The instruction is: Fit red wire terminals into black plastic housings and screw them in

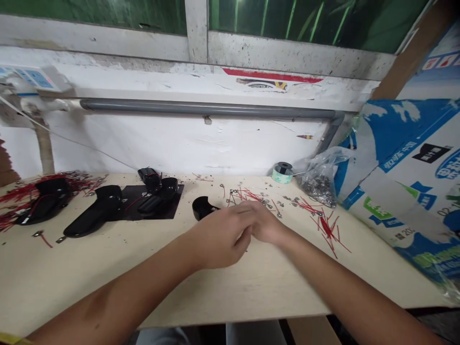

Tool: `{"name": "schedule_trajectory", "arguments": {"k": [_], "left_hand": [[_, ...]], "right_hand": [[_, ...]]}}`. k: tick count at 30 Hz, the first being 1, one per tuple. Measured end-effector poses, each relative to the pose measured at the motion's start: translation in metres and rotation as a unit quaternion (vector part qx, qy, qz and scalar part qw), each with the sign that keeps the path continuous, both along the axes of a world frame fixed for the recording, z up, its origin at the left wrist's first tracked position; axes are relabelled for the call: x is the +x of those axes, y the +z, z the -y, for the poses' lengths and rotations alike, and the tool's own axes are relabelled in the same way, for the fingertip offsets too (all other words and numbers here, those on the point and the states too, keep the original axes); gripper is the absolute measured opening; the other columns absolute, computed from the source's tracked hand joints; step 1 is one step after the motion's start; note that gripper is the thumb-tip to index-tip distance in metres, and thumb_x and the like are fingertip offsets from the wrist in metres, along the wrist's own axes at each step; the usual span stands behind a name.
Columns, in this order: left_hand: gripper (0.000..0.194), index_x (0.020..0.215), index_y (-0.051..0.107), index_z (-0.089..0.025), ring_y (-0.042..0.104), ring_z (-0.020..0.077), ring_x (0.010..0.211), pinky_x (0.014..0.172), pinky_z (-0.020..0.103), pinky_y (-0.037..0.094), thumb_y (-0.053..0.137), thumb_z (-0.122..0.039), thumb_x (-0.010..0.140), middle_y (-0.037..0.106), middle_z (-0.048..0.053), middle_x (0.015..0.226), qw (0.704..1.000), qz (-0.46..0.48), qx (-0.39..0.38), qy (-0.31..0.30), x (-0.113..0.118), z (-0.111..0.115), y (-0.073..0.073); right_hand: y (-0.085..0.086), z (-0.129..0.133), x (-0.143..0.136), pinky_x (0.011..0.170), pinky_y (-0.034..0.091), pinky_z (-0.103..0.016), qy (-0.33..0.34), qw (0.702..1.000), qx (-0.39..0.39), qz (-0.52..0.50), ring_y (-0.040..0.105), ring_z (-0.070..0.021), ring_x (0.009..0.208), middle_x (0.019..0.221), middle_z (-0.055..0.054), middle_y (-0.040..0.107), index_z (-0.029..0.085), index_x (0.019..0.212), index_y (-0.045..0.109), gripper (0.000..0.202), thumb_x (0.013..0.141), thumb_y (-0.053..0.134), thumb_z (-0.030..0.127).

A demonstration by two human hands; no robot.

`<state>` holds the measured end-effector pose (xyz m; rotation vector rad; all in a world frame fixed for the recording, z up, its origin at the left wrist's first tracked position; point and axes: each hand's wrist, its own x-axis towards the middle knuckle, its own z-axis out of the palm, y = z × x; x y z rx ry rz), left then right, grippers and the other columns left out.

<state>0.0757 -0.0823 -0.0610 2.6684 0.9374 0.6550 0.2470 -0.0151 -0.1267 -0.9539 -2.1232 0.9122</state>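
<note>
My left hand (224, 237) and my right hand (265, 223) meet above the middle of the table, fingers overlapping. The left hand is closed, its back toward me, thumb bent down. My right hand has its fingers curled in behind the left one and mostly hidden. Whatever lies between the fingertips cannot be seen. Just behind my left hand shows the rounded end of a black plastic shell (201, 207); its other part is covered, so I cannot tell if the hand grips it. Beyond the hands are red wires (247, 194) with small metal tabs (279, 215).
Several black shells, one a curved shell (94, 211), lie at left around a dark mat (134, 211). Red wires (77, 182) pile up at far left, more wires (327, 229) at right. A tape roll (282, 173), a bag of metal pieces (318, 184) and a blue-white box (406, 191) border the right.
</note>
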Motion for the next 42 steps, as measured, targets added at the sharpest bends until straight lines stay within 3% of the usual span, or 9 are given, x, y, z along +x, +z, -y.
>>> {"name": "schedule_trajectory", "arguments": {"k": [4, 8, 15, 19, 23, 27, 31, 35, 42], "left_hand": [[0.033, 0.112, 0.060, -0.018, 0.059, 0.0197, 0.100, 0.088, 0.035, 0.048, 0.036, -0.012, 0.090, 0.063, 0.009, 0.111, 0.998, 0.023, -0.023, 0.058, -0.004, -0.023, -0.011], [0.035, 0.105, 0.065, -0.019, 0.060, 0.0224, 0.092, 0.081, 0.037, 0.046, 0.033, -0.017, 0.091, 0.066, 0.011, 0.104, 0.987, -0.088, -0.024, 0.133, -0.018, -0.045, -0.011], [0.034, 0.103, 0.071, -0.022, 0.063, 0.0264, 0.092, 0.100, 0.049, 0.036, 0.041, -0.020, 0.085, 0.073, 0.011, 0.097, 0.944, -0.257, -0.068, 0.196, -0.029, -0.048, -0.001], [0.046, 0.126, 0.063, -0.021, 0.060, 0.0331, 0.111, 0.093, 0.045, 0.043, 0.043, -0.025, 0.084, 0.067, 0.016, 0.120, 0.926, -0.240, -0.132, 0.261, -0.029, -0.043, 0.000], [0.046, 0.123, 0.064, -0.018, 0.063, 0.0345, 0.102, 0.085, 0.043, 0.046, 0.044, -0.026, 0.083, 0.068, 0.019, 0.117, 0.921, -0.230, -0.134, 0.284, -0.028, -0.037, 0.002], [0.044, 0.122, 0.065, -0.022, 0.066, 0.0281, 0.093, 0.076, 0.035, 0.047, 0.047, -0.034, 0.084, 0.070, 0.015, 0.111, 0.928, -0.199, -0.166, 0.269, -0.030, -0.033, 0.012], [0.047, 0.121, 0.062, -0.020, 0.066, 0.0219, 0.072, 0.059, 0.028, 0.045, 0.051, -0.044, 0.083, 0.073, 0.012, 0.097, 0.915, -0.152, -0.271, 0.257, -0.038, -0.040, 0.020], [0.049, 0.112, 0.063, -0.015, 0.063, 0.0204, 0.061, 0.051, 0.027, 0.042, 0.060, -0.048, 0.076, 0.072, 0.011, 0.082, 0.909, -0.076, -0.318, 0.259, -0.049, -0.050, 0.007], [0.046, 0.104, 0.064, -0.013, 0.063, 0.0166, 0.062, 0.056, 0.029, 0.047, 0.071, -0.044, 0.070, 0.071, 0.010, 0.091, 0.888, 0.099, -0.339, 0.295, -0.059, -0.059, -0.025]], "right_hand": [[0.003, 0.000, 0.000, 0.072, 0.043, -0.024, -0.005, 1.000, -0.020, -0.017, 0.057, -0.0151, 0.083, 0.085, -0.002, 0.062, 0.013, 0.081, 0.061, 0.005, 0.077, 0.059, 0.016], [0.000, -0.001, -0.001, 0.070, 0.042, -0.024, -0.072, 0.996, -0.058, 0.010, 0.055, -0.0123, 0.078, 0.091, -0.002, 0.061, 0.014, 0.088, 0.063, 0.016, 0.079, 0.068, 0.026], [-0.004, -0.002, 0.000, 0.060, 0.038, -0.021, -0.105, 0.993, -0.043, 0.040, 0.051, -0.0100, 0.070, 0.091, -0.003, 0.058, 0.016, 0.096, 0.064, 0.020, 0.084, 0.066, 0.032], [0.000, 0.003, 0.001, 0.067, 0.041, -0.024, -0.104, 0.994, -0.015, 0.033, 0.053, -0.0128, 0.079, 0.096, -0.004, 0.057, 0.020, 0.113, 0.060, 0.039, 0.085, 0.067, 0.045], [0.003, 0.008, 0.003, 0.073, 0.043, -0.026, -0.057, 0.996, -0.002, 0.072, 0.055, -0.0178, 0.091, 0.101, -0.006, 0.055, 0.023, 0.122, 0.059, 0.063, 0.070, 0.081, 0.052], [0.002, 0.006, 0.003, 0.074, 0.043, -0.026, -0.077, 0.995, 0.018, 0.057, 0.054, -0.0160, 0.088, 0.098, -0.005, 0.056, 0.021, 0.115, 0.063, 0.047, 0.076, 0.077, 0.041], [0.003, 0.003, 0.000, 0.076, 0.042, -0.026, -0.100, 0.993, 0.042, 0.041, 0.053, -0.0146, 0.086, 0.093, -0.004, 0.056, 0.020, 0.110, 0.065, 0.033, 0.083, 0.070, 0.039], [0.002, 0.005, -0.003, 0.074, 0.042, -0.025, -0.065, 0.996, 0.042, 0.031, 0.053, -0.0130, 0.082, 0.093, -0.004, 0.056, 0.020, 0.109, 0.067, 0.029, 0.085, 0.068, 0.036], [-0.002, 0.006, -0.004, 0.076, 0.043, -0.025, -0.056, 0.997, 0.056, 0.021, 0.054, -0.0132, 0.085, 0.091, -0.003, 0.056, 0.019, 0.105, 0.068, 0.023, 0.086, 0.066, 0.031]]}}
